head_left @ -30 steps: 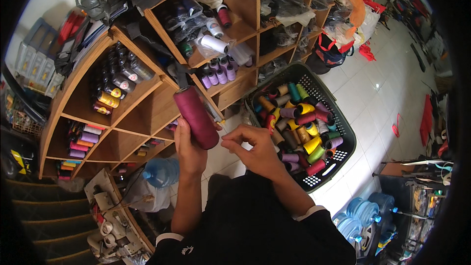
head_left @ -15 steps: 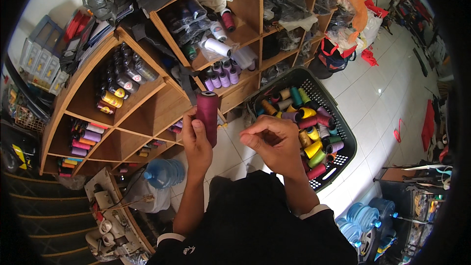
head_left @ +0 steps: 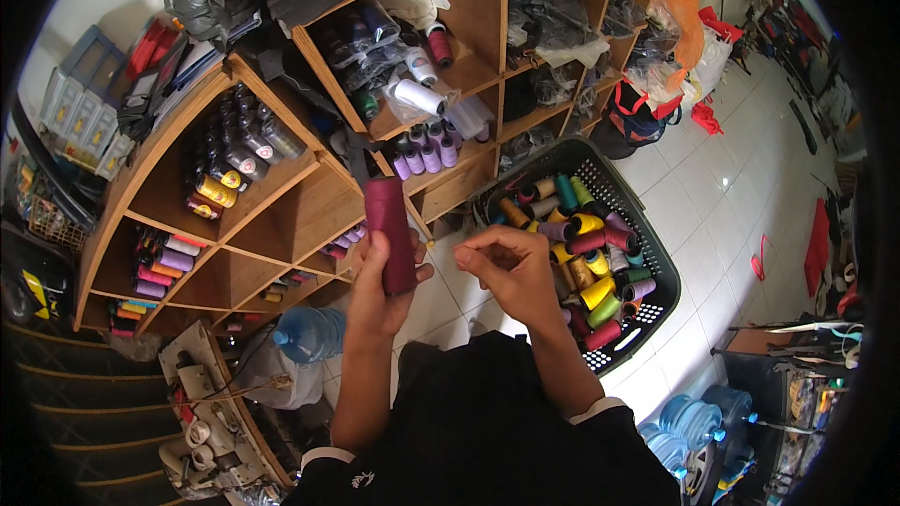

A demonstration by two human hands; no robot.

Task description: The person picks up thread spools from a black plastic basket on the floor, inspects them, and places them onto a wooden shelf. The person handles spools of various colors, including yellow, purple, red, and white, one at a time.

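A dark maroon thread spool (head_left: 390, 234) stands nearly upright in my left hand (head_left: 378, 290), whose fingers wrap round its lower part. To the right of it, apart from the spool, is my right hand (head_left: 511, 272). Its thumb and forefinger are pinched together; whatever lies between them, if anything, is too fine to make out. Just beyond my right hand is a dark green perforated basket (head_left: 663, 267) full of thread spools in yellow, maroon, green, tan and purple.
Ahead and left, a wooden shelf unit (head_left: 272, 215) holds purple spools (head_left: 427, 152), dark spools (head_left: 248, 136) and plastic-wrapped goods. A blue water jug (head_left: 309, 334) stands at lower left, near a sewing machine (head_left: 200, 408). More blue jugs (head_left: 694, 420) sit at lower right on the tiled floor.
The maroon spool has shifted slightly left and down, and my left fingers now show round its right side. My right hand, still pinched, has moved a little left and down.
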